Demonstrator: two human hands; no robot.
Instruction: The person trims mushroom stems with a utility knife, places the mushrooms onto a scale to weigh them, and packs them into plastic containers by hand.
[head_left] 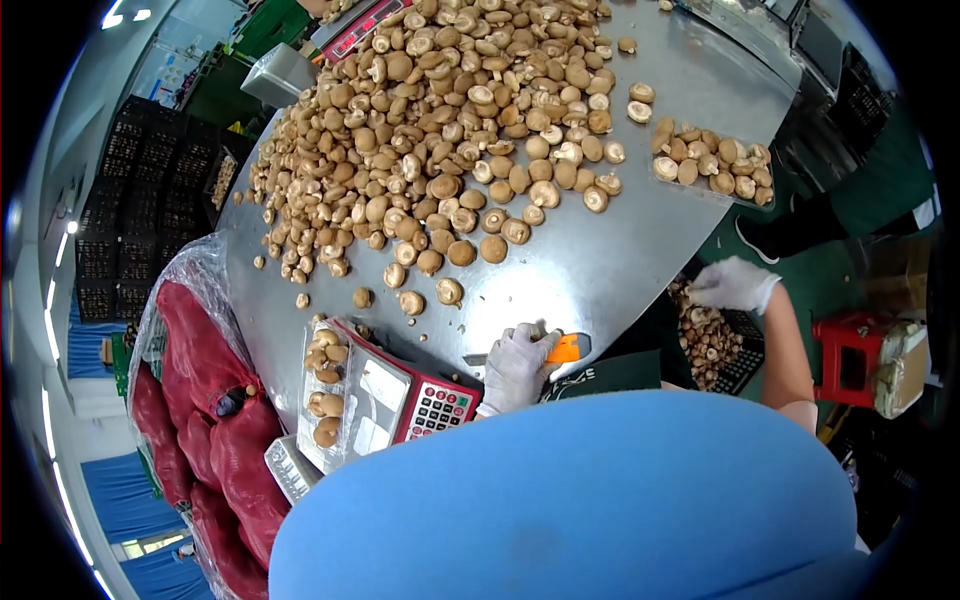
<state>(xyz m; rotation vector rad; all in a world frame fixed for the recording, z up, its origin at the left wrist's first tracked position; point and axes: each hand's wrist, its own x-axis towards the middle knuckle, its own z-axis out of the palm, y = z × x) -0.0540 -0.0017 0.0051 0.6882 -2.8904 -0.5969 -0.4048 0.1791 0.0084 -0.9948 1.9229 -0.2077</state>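
Observation:
My left hand (pixel 518 366), in a pale glove, is closed around an orange-handled utility knife (pixel 569 348) at the table's near edge. The grey blade sticks out on the left of the fingers. Farther right, my right hand (pixel 738 285), also gloved, hangs over a black crate (pixel 742 372) below the table. Its fingers curl downward, and what they hold, if anything, is hidden. Small mushrooms or mushroom pieces (pixel 706 345) fill the crate. A large heap of brown mushrooms (pixel 430 130) covers the far side of the metal table (pixel 620 250).
A clear tray of mushrooms (pixel 712 165) stands at the table's right edge. Left of my left hand is a red-and-white scale (pixel 437 408) bearing a tray of mushrooms (pixel 326 385). Red mesh sacks (pixel 240 470) stand at left. A large blue surface (pixel 560 490) blocks the near view.

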